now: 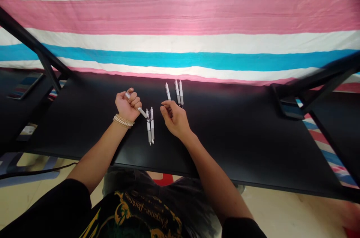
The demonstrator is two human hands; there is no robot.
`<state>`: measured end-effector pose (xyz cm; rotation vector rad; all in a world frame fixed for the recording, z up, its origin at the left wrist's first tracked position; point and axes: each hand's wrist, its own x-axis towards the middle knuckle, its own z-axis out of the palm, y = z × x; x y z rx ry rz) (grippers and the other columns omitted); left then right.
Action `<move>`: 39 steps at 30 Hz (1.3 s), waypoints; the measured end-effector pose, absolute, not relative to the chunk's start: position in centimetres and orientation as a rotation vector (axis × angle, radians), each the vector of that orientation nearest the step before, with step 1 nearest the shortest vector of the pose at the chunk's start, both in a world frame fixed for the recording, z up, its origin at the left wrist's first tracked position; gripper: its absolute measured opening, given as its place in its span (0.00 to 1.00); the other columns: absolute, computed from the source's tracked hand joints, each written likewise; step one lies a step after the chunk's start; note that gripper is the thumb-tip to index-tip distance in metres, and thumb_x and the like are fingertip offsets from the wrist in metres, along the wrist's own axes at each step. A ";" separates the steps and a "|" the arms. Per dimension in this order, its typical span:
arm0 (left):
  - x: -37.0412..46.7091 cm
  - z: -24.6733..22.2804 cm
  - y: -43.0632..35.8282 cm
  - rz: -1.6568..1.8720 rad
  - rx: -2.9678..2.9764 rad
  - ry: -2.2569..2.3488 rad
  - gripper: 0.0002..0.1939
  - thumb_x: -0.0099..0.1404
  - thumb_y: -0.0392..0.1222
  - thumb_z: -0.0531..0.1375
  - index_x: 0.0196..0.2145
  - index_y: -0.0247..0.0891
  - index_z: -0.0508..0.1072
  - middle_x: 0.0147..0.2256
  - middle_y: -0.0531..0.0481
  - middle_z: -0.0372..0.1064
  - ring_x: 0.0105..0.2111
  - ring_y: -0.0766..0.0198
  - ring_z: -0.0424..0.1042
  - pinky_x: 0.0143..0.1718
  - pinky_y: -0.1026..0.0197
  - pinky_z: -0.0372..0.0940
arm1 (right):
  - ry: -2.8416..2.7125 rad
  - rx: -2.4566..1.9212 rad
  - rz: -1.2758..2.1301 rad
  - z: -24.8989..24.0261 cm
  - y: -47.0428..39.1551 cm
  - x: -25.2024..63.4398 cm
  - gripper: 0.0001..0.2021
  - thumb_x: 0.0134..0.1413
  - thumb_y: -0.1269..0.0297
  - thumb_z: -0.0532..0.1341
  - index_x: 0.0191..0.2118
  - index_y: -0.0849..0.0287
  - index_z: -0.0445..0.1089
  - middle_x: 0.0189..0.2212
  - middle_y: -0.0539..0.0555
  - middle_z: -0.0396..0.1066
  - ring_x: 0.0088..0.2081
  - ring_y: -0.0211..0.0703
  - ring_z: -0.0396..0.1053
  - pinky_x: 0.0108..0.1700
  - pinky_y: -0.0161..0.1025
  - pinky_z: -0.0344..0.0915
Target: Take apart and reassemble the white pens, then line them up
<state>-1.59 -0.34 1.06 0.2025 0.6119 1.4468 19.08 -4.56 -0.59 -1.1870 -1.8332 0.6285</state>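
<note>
My left hand (pixel 128 105) is closed in a fist around a white pen (pixel 142 112), whose lower end sticks out toward the middle of the table. Just beside that end, two white pens with grey grips (pixel 150 127) lie side by side, tips toward me. My right hand (pixel 176 118) has its fingers curled over the lower part of another white pen (pixel 167 91); its grip end is hidden under the fingers. Two more white pens (pixel 179 92) lie together beyond the right hand, their tips partly covered by it.
The black table (pixel 239 129) has a raised black metal frame at each side. A striped pink, white and blue sheet (pixel 180 17) hangs along the back edge. At far left lies a dark flat phone-like object (pixel 26 85). A black cable (pixel 39 172) runs below the left front edge.
</note>
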 end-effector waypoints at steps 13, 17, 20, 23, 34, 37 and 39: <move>-1.7 1.0 -0.2 1.472 0.178 0.586 0.19 0.71 0.48 0.46 0.27 0.38 0.64 0.15 0.60 0.41 0.12 0.72 0.42 0.12 0.67 0.40 | -1.896 -1.188 0.575 -0.6 -4.7 19.0 0.09 0.66 0.59 0.56 0.47 0.56 0.68 0.32 0.52 0.73 0.30 0.40 0.70 0.33 0.36 0.65; -1.6 1.0 -0.1 1.435 0.150 0.596 0.16 0.70 0.43 0.45 0.25 0.38 0.62 0.16 0.61 0.40 0.12 0.73 0.41 0.12 0.67 0.38 | -1.911 -1.192 0.554 -0.5 -4.7 18.9 0.09 0.66 0.60 0.56 0.47 0.57 0.68 0.33 0.52 0.73 0.30 0.40 0.69 0.34 0.36 0.63; -1.6 1.0 -0.1 1.443 0.135 0.590 0.16 0.69 0.45 0.45 0.26 0.38 0.62 0.16 0.61 0.40 0.12 0.73 0.41 0.12 0.68 0.38 | -1.927 -1.195 0.555 -0.5 -4.7 18.9 0.09 0.67 0.60 0.56 0.47 0.58 0.68 0.33 0.52 0.73 0.31 0.39 0.69 0.34 0.35 0.63; -1.7 0.9 -0.1 1.466 0.123 0.586 0.17 0.69 0.47 0.47 0.27 0.37 0.62 0.17 0.61 0.41 0.12 0.74 0.42 0.13 0.68 0.39 | -1.944 -1.197 0.557 -0.3 -4.7 19.0 0.10 0.67 0.60 0.55 0.47 0.58 0.67 0.33 0.52 0.73 0.31 0.39 0.69 0.35 0.35 0.62; 0.7 1.8 -1.1 1.345 0.302 0.597 0.27 0.66 0.65 0.52 0.29 0.37 0.67 0.20 0.55 0.55 0.18 0.69 0.60 0.23 0.64 0.62 | -2.242 -1.009 0.691 -0.6 -5.6 18.0 0.13 0.65 0.64 0.56 0.54 0.58 0.61 0.30 0.48 0.71 0.27 0.37 0.68 0.33 0.32 0.58; 0.8 1.8 -1.1 1.322 0.438 0.627 0.27 0.64 0.65 0.55 0.34 0.35 0.72 0.23 0.51 0.64 0.24 0.64 0.69 0.33 0.58 0.70 | -2.242 -1.051 0.651 -0.8 -5.5 18.1 0.13 0.67 0.65 0.54 0.54 0.59 0.60 0.28 0.48 0.70 0.26 0.37 0.67 0.32 0.32 0.57; 0.7 1.5 -1.0 1.303 0.552 0.673 0.26 0.63 0.63 0.58 0.41 0.35 0.74 0.33 0.44 0.73 0.36 0.58 0.75 0.43 0.53 0.71 | -2.180 -1.133 0.615 -0.7 -5.2 18.4 0.12 0.68 0.64 0.53 0.54 0.59 0.60 0.27 0.49 0.71 0.25 0.38 0.68 0.31 0.33 0.56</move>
